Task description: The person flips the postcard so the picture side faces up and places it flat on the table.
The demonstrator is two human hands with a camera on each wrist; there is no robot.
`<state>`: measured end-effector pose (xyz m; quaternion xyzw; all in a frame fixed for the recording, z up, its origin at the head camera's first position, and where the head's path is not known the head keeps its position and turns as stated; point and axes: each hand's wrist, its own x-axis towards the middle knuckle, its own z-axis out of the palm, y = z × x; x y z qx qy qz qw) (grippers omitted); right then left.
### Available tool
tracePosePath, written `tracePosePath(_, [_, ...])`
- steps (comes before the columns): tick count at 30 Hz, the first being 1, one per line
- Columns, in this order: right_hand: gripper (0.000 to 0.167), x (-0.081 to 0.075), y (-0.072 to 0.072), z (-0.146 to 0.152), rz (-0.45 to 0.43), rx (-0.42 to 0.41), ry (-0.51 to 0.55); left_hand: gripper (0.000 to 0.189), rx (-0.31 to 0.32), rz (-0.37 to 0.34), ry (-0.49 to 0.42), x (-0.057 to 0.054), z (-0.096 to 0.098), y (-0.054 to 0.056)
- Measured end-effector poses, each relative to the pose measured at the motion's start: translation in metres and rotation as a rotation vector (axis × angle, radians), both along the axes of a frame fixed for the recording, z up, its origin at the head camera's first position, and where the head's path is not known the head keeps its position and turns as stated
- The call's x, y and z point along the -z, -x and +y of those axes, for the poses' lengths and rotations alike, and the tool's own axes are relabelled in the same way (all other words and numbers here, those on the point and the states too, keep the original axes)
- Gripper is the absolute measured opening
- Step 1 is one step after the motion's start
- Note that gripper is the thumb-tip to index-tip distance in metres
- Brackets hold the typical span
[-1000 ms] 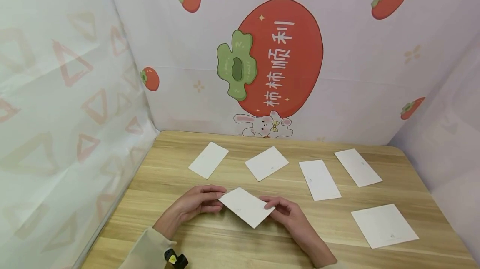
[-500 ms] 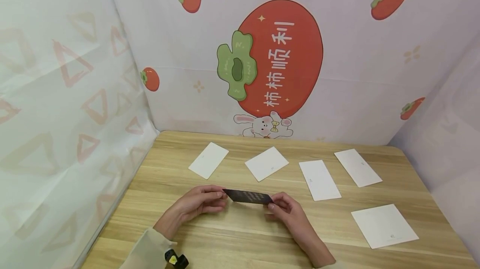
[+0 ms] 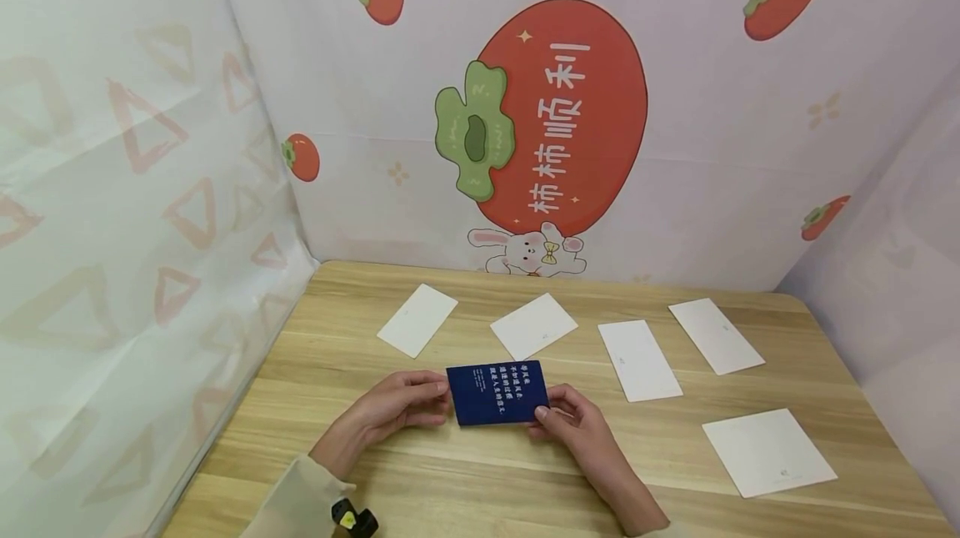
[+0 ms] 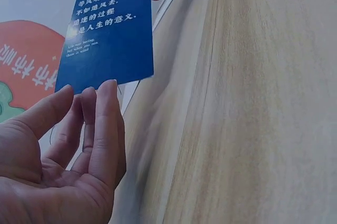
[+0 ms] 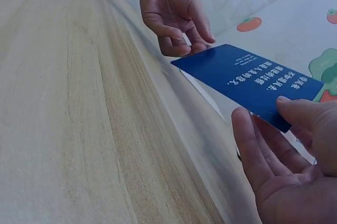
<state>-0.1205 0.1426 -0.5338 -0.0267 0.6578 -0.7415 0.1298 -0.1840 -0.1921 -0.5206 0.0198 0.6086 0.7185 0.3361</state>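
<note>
A dark blue postcard (image 3: 497, 393) with white lettering is held above the table between the two hands. My right hand (image 3: 581, 429) pinches its right end, thumb on the printed face and fingers behind, as the right wrist view shows. My left hand (image 3: 393, 409) is at the opposite end, thumb and fingers loosely bent. In the left wrist view the left fingertips (image 4: 107, 84) are right at the card's edge; whether they touch it I cannot tell. The lettered side faces up toward the head camera, and the card's back is hidden.
White cards lie face down on the wooden table (image 3: 495, 492): one at back left (image 3: 417, 321), one at back centre (image 3: 533, 326), several to the right, including a large card (image 3: 769, 452). A printed cloth (image 3: 375, 221) hangs behind the table.
The card has turned over: its white side showed first, then it was nearly edge-on, and now the blue lettered side shows. My right thumb is now on the blue face; the left hand has barely moved.
</note>
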Motion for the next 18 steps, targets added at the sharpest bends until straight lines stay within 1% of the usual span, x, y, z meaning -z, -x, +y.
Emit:
tracePosePath(6, [0.039,0.0,-0.0003,-0.0009,0.0,0.025,0.005,0.013,0.005,0.012,0.031,-0.0012,0.0018,-0.0005])
tracePosePath(9, [0.04,0.0001,-0.0006,-0.0014,0.005,0.032,-0.01,0.013,0.008,0.015,0.036,-0.0019,0.0028,-0.001])
tracePosePath(18, [0.056,-0.0011,-0.0015,-0.003,0.001,0.026,-0.013,0.017,-0.007,-0.002,0.037,-0.0009,0.0041,-0.0013])
